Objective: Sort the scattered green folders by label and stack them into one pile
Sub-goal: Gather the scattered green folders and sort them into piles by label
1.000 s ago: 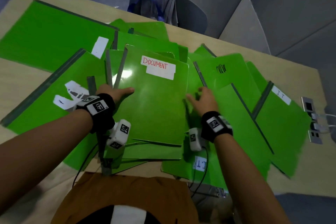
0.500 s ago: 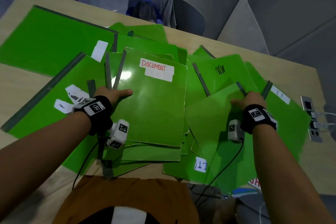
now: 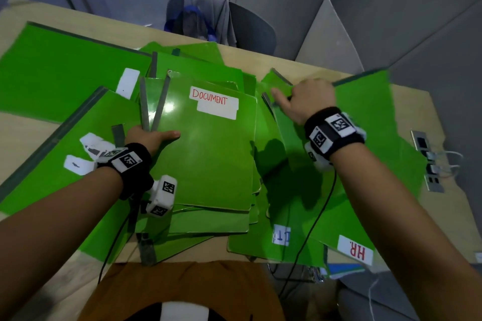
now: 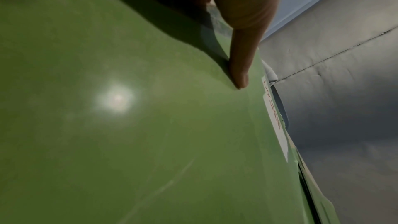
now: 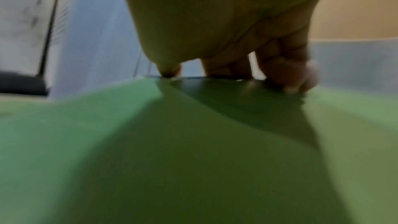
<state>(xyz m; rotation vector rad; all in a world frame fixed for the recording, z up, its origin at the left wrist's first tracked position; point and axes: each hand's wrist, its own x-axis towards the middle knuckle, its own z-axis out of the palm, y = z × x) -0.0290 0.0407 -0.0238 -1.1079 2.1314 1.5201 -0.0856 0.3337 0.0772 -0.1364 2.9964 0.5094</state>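
1. Green folders (image 3: 65,81) are lying scattered over the counter (image 3: 23,135).
2. My left hand (image 3: 148,138) is lying flat, thumb pressing the DOCUMENT folder (image 3: 208,154) atop the middle pile.
3. My right hand (image 3: 307,101) is pinching a lifted folder (image 3: 365,117) by its far edge.

Glossy green folders (image 3: 65,81) scattered overlapping across desk. On top at centre, flat, DOCUMENT folder (image 3: 208,154) with white label in red letters. Near front edge: IT folder (image 3: 260,245) and HR. folder (image 3: 347,224), partly covered.
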